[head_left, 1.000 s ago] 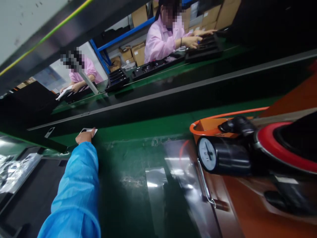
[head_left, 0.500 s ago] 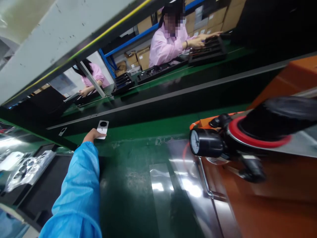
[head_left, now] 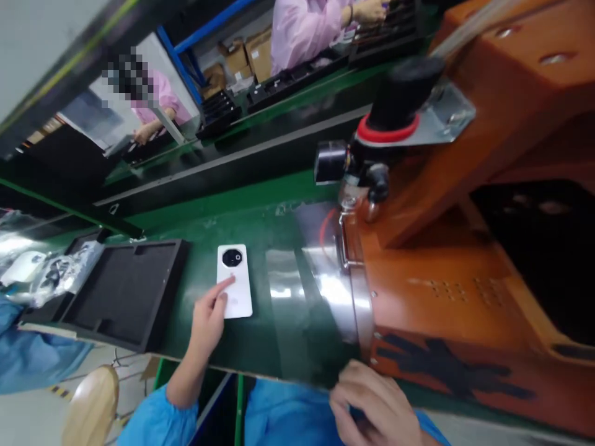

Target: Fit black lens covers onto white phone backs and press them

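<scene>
A white phone-shaped panel (head_left: 239,291) with a round black camera area lies on the green work surface (head_left: 195,248), in the middle of the view. My left hand (head_left: 210,313) is at its left edge, index finger stretched over its face and thumb at its side. Near the front edge, beside the orange machine (head_left: 418,310), my right hand (head_left: 372,399) has its fingers curled together; whether anything is between them is hidden.
A black tray (head_left: 123,291) sits left of the panel, with plastic-wrapped parts (head_left: 60,272) beyond it. A pressure gauge (head_left: 331,162) juts from the machine. Two people in pink work across the line. A round stool (head_left: 93,402) stands at lower left.
The view has tilted down and shifted. My left hand has come back from the far side with the white panel, which now lies on the near surface. My right hand has come into view.
</scene>
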